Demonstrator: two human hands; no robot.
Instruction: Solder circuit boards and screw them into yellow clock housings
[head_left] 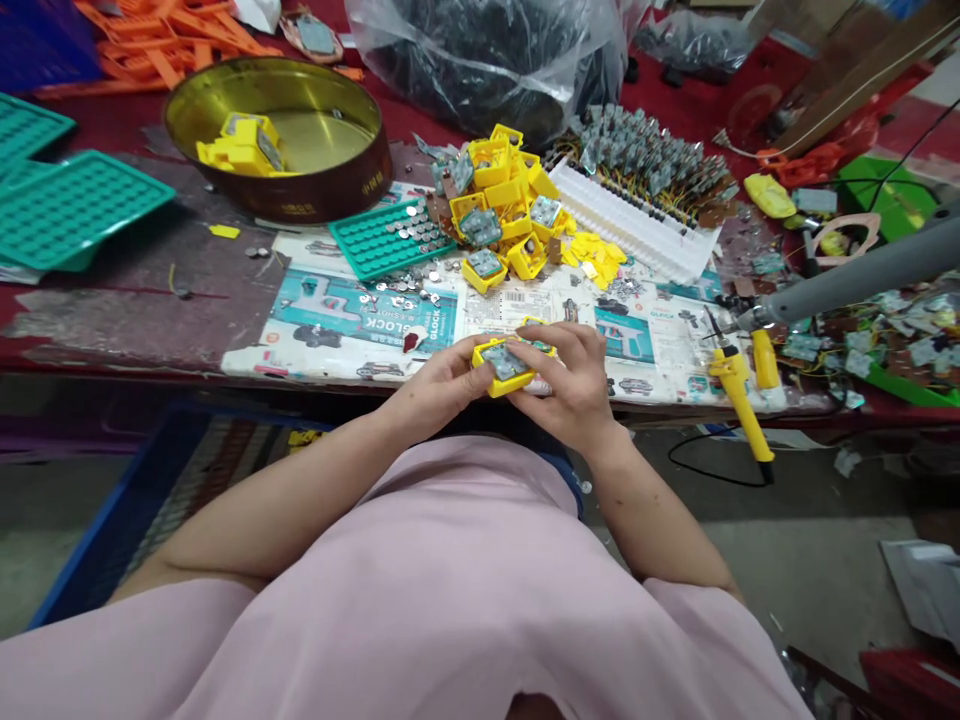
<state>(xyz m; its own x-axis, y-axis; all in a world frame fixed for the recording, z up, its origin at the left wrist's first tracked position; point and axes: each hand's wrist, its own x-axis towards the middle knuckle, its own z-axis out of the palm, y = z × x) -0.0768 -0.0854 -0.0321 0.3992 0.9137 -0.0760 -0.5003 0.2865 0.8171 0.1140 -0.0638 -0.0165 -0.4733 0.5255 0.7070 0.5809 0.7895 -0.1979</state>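
Observation:
Over the table's front edge, my left hand (pixel 442 390) grips the left side of a yellow plastic case (pixel 512 383) with a grey part inside. Fingers of my right hand (pixel 566 385) lie on the top and right side of the same case. A bit of yellow plastic shows behind it, partly hidden by my right fingers. Beyond my hands sits a pile of yellow cases (pixel 506 195), some with grey parts in them. Small flat yellow pieces (pixel 594 256) lie right of the pile. A green tray (pixel 386 238) holding round silver discs is on its left.
A round gold tin (pixel 300 200) with yellow cases stands back left, near green trays (pixel 82 210). A white rack (pixel 637 225) of wired parts is back right. A yellow-handled tool (pixel 742 410) hangs over the front edge, below a grey arm (pixel 862 265).

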